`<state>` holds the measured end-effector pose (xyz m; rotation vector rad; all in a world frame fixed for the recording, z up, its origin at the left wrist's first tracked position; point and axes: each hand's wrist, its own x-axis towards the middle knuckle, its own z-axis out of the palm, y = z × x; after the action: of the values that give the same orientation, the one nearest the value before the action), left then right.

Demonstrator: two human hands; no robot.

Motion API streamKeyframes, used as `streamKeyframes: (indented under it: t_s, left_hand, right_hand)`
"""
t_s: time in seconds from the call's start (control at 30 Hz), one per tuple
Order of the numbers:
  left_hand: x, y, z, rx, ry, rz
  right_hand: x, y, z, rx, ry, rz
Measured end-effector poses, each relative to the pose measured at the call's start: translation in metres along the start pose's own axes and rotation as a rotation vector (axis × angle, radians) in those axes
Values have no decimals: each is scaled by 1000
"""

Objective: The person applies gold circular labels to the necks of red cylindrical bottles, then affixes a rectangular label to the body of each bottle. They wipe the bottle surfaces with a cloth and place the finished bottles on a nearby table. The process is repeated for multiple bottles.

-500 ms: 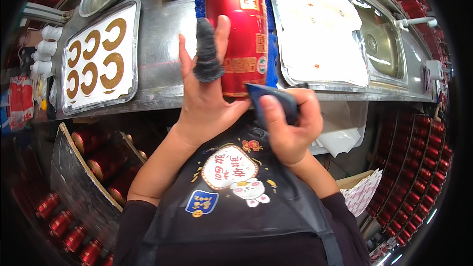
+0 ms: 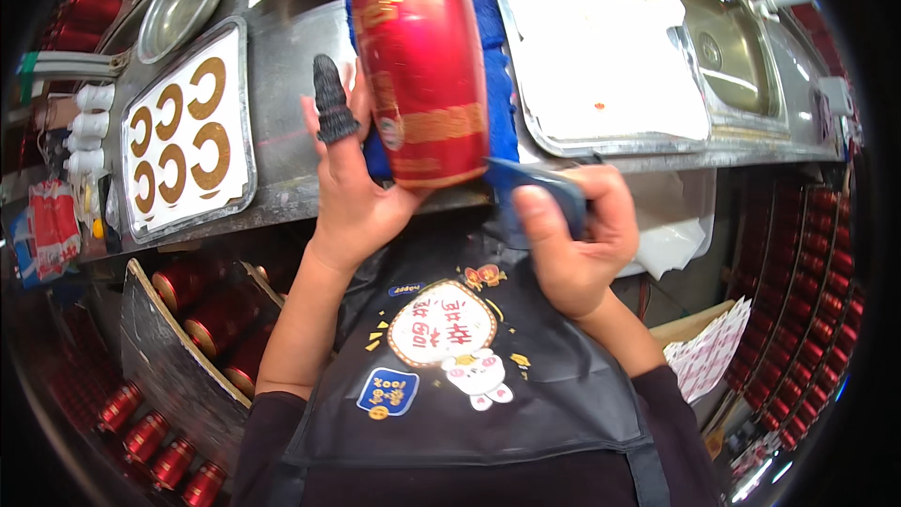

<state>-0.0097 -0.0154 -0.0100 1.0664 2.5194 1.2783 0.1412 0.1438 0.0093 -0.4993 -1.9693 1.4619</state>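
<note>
A shiny red metal canister (image 2: 427,56) with gold lettering lies lengthwise on a blue cloth (image 2: 500,103), its near end slightly tilted to the right. My left hand (image 2: 361,192) is at its left side, fingers spread and stretched out, with the thumb by the near end. One finger wears a ribbed black finger sleeve (image 2: 331,99). In my right hand (image 2: 582,244) is a blue scraper (image 2: 540,197), pinched between thumb and curled fingers. The scraper's tip is by the canister's lower right edge; whether they touch I cannot tell.
On the left stands a tray (image 2: 250,113) with gold C-shaped stickers, and beyond it a metal bowl (image 2: 183,5). To the right, a tray (image 2: 554,148) carries white sheets beside a metal sink (image 2: 732,47). Red canisters (image 2: 221,319) fill a box below; more line the right (image 2: 798,319).
The canister has turned about its length, bringing its gold lettering to the left, and has tilted. My left hand has shifted slightly left, and the right hand with the scraper slightly right.
</note>
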Motion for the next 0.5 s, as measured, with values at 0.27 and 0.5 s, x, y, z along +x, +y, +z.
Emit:
streamKeyframes:
  t_s: [0.27, 0.5]
  left_hand:
    - [2, 4, -3, 11, 65, 99]
    - [6, 16, -2, 25, 135, 93]
  right_hand:
    - [3, -1, -2, 36, -14, 42]
    - [8, 2, 0, 142, 4, 265]
